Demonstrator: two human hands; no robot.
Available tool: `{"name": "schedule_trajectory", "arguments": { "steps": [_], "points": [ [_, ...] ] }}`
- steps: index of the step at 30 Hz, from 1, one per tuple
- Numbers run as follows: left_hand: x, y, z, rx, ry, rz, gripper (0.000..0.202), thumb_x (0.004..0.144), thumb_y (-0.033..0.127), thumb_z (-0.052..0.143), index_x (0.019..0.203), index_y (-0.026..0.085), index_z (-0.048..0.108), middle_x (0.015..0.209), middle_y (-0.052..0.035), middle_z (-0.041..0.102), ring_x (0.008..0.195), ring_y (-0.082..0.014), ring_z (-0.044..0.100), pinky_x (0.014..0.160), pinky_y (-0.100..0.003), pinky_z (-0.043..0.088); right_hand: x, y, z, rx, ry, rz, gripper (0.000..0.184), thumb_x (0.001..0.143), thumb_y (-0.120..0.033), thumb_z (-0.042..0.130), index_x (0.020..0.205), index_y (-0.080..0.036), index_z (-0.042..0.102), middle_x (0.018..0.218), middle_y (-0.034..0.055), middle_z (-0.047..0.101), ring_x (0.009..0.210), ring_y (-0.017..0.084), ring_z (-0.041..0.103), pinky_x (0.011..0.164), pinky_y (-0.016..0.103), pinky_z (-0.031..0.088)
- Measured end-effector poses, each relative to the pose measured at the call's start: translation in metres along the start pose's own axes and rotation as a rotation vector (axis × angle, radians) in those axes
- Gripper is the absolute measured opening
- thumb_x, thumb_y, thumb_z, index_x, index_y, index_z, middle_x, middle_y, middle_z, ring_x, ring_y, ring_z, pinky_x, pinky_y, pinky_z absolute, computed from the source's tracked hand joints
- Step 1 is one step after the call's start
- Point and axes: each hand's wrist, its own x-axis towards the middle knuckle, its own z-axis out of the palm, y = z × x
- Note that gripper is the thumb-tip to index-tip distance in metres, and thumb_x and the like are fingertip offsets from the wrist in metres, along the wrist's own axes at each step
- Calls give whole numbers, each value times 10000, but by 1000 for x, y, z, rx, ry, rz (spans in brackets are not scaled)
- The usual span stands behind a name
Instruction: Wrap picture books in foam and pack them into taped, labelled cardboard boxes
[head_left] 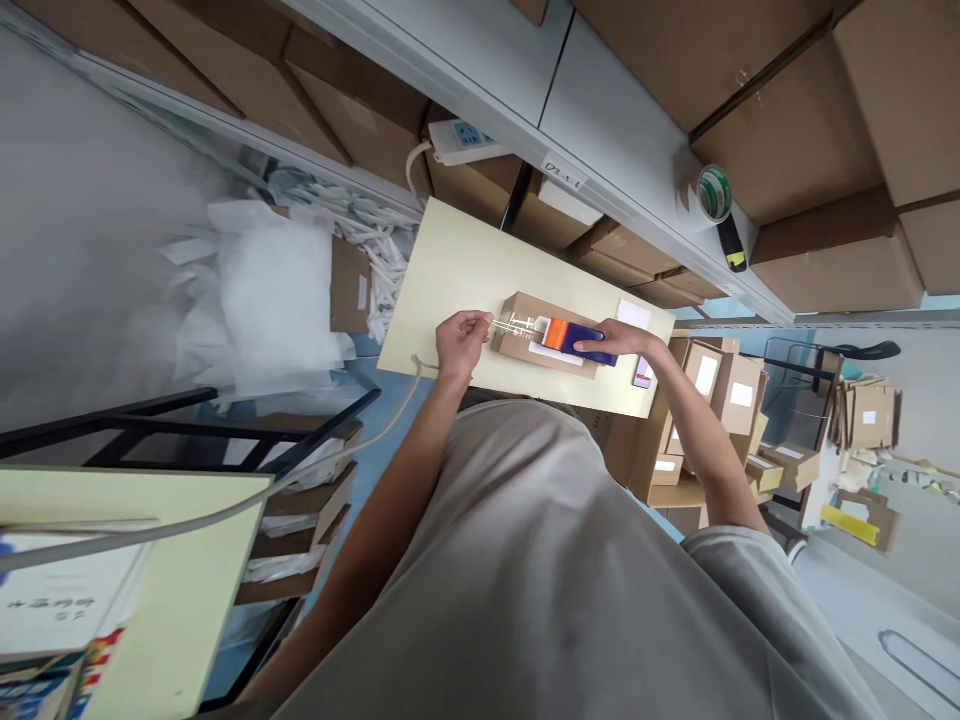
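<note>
The left hand (460, 341) pinches the tape (514, 322) just left of the box (517, 345) on the table (457, 260), the right hand (619, 342) grips the tape gun (574, 337) on top of the box; taping seems begun and needs a straight, tight pull.

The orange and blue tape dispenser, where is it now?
Head view, middle: the tape dispenser sits on the cardboard box on the pale table, gripped by the right hand.

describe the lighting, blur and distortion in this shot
head view: soft even light, no hard glare; the frame is tilted, so the grey shelf runs diagonally; the cardboard box, the left hand pinching clear tape and the right hand on the tape dispenser are small but sharp; the white packing heap looks washed out
</note>
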Motion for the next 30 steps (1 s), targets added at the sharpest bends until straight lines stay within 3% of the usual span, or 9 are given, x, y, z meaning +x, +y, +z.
{"name": "schedule_trajectory", "arguments": {
  "steps": [8, 13, 20, 24, 30],
  "points": [
    [18, -20, 2, 69, 37, -62, 202, 743, 361, 804, 820, 185, 741, 765, -33, 721, 675, -145, 620, 676, -294, 547, 8, -3, 8, 7, 14, 14, 690, 814, -855, 878, 864, -181, 739, 691, 1, 754, 615, 134, 663, 603, 232, 497],
    [24, -30, 6, 74, -8, -137, 265, 715, 408, 848, 814, 196, 723, 734, -21, 698, 659, -145, 604, 679, -305, 542, 10, -4, 11, 11, 24, 25, 648, 847, -809, 897, 908, -177, 762, 729, 12, 791, 635, 143, 698, 606, 226, 520],
    [26, -41, 15, 91, -73, -147, 197, 752, 344, 838, 833, 206, 724, 746, -19, 724, 664, -150, 605, 698, -302, 518, 12, -1, 11, 15, 29, 25, 657, 826, -813, 918, 866, -177, 761, 759, 33, 815, 656, 152, 710, 633, 231, 531],
    [26, -44, 15, 232, -66, -31, 173, 840, 369, 803, 872, 207, 753, 836, -45, 777, 789, -192, 708, 809, -316, 554, 13, 2, 12, -7, 43, 2, 665, 832, -823, 903, 848, -174, 758, 737, 24, 796, 641, 142, 685, 606, 230, 500],
    [19, -31, 6, 455, 105, 123, 233, 909, 347, 816, 1090, 202, 805, 1003, -70, 830, 834, -211, 735, 903, -340, 562, 15, 6, 12, 6, 28, -24, 662, 827, -827, 899, 878, -178, 774, 734, 23, 801, 659, 157, 705, 616, 238, 497]
  ]
}}
